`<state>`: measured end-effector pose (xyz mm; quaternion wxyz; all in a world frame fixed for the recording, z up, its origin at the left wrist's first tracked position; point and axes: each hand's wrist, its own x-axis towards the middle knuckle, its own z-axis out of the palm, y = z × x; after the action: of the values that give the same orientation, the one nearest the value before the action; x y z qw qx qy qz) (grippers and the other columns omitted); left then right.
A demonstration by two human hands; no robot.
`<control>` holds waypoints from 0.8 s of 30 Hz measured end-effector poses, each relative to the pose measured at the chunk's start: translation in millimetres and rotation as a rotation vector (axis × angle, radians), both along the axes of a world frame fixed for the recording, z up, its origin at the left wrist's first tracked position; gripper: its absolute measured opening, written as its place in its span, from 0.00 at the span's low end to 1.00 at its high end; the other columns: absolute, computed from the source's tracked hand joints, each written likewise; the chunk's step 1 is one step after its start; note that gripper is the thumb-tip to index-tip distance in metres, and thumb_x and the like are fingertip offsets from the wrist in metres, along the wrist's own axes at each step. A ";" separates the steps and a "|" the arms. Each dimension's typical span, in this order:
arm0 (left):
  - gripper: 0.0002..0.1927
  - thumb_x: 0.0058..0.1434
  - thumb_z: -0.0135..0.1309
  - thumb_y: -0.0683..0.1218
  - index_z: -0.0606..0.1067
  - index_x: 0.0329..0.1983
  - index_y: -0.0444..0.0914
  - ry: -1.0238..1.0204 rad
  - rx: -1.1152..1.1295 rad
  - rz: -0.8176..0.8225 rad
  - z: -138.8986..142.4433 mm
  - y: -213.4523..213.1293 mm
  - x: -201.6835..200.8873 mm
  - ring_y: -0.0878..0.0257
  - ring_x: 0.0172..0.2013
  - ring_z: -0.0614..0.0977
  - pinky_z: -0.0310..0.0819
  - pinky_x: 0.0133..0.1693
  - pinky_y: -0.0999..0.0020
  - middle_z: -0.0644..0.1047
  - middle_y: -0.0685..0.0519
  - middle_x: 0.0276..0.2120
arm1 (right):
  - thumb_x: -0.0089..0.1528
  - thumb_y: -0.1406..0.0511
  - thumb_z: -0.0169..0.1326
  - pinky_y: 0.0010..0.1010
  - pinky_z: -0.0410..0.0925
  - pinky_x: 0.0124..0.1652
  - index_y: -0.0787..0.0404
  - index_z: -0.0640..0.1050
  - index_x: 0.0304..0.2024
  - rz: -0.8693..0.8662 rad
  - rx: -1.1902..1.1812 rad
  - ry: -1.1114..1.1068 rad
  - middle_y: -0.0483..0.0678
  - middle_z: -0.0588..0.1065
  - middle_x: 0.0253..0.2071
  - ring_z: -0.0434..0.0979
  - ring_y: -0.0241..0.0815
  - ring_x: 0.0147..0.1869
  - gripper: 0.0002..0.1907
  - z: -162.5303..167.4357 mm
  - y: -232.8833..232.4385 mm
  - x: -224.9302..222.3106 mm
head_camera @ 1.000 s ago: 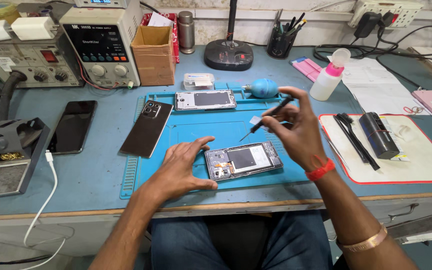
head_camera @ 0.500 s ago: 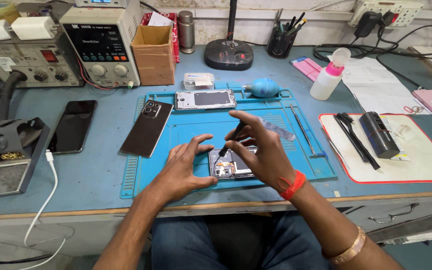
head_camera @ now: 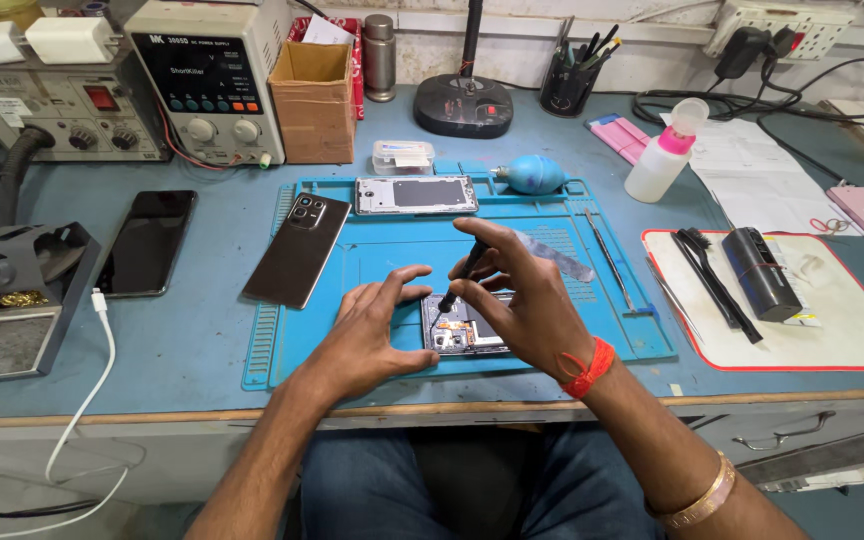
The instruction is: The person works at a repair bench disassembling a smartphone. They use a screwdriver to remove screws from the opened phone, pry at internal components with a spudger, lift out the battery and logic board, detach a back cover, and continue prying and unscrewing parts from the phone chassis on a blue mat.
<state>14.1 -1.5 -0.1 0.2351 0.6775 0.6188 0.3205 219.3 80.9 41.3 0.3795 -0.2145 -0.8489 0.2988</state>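
Blue silicone mat [head_camera: 392, 262] carries the opened phone [head_camera: 464, 330] near its front edge. Your right hand [head_camera: 522, 305] arches over it, fingers pinching a dark screwdriver [head_camera: 462, 271] with the tip down on the phone. Your left hand [head_camera: 374, 325] lies flat, fingers spread, touching the phone's left edge. Most of the phone is hidden under both hands.

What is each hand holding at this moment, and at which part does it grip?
The right hand holds a dark screwdriver at its upper shaft, tip down on the opened phone. The left hand grips nothing; it rests against the phone's left edge.
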 end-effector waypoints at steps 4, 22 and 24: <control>0.51 0.42 0.71 0.52 0.60 0.70 0.52 0.002 0.016 -0.008 -0.5 0.4 -0.6 0.48 0.66 0.65 0.52 0.67 0.51 0.75 0.55 0.63 | 0.63 0.68 0.62 0.31 0.79 0.43 0.54 0.65 0.69 -0.003 0.002 -0.010 0.48 0.82 0.42 0.86 0.40 0.46 0.34 2.0 0.2 -1.8; 0.51 0.42 0.70 0.54 0.59 0.70 0.54 0.014 -0.039 0.013 -0.1 0.4 0.5 0.49 0.67 0.62 0.52 0.68 0.50 0.74 0.57 0.64 | 0.63 0.70 0.60 0.33 0.80 0.44 0.54 0.65 0.69 0.031 0.035 -0.039 0.49 0.81 0.42 0.86 0.42 0.47 0.33 11.1 -1.8 -4.1; 0.50 0.42 0.70 0.54 0.60 0.70 0.53 0.012 -0.011 0.005 -0.8 0.1 0.1 0.49 0.67 0.63 0.52 0.68 0.50 0.74 0.57 0.63 | 0.63 0.70 0.60 0.33 0.80 0.44 0.55 0.65 0.69 0.039 0.040 -0.037 0.50 0.80 0.42 0.86 0.42 0.47 0.33 11.1 -1.9 -4.6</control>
<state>14.2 -1.4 -0.9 0.2342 0.6765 0.6237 0.3137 214.8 79.1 52.4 0.3620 -0.1961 -0.8656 0.2851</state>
